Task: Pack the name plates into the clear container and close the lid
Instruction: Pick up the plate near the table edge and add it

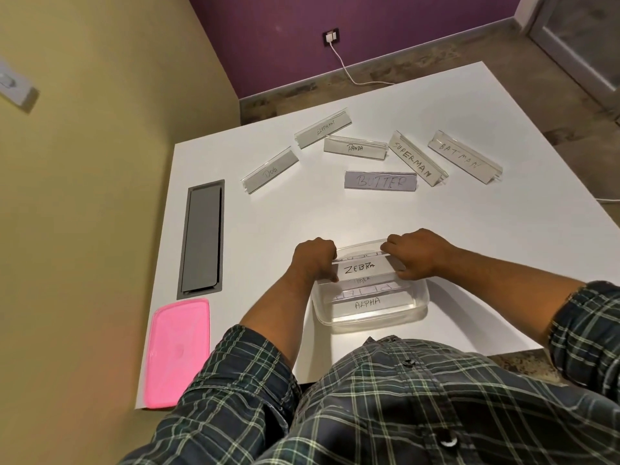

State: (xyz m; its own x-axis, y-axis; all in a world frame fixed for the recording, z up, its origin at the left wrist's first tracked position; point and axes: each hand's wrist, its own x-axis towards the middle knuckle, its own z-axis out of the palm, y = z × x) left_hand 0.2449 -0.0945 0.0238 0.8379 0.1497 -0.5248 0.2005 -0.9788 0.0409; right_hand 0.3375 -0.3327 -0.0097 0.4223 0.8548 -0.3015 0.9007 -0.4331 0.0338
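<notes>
A clear container (419, 308) sits on the white table near the front edge. Inside it lie name plates, among them ALPHA (367, 303) and one reading TIGER. Over the container's far half I hold the ZEBRA name plate (359, 269), my left hand (313, 258) gripping its left end and my right hand (416, 255) its right end. Further back on the table lie several loose plates: DOG (270, 174), ELEPHANT (323, 129), PANDA (355, 148), BUTTER (380, 181), SUPERMAN (416, 159) and BATMAN (464, 157). The pink lid (177, 352) rests at the table's near left corner.
A grey cable hatch (203, 238) is set into the white table (469, 246) on the left. A yellow wall runs close along the left side. A white cable trails from a wall socket behind the table.
</notes>
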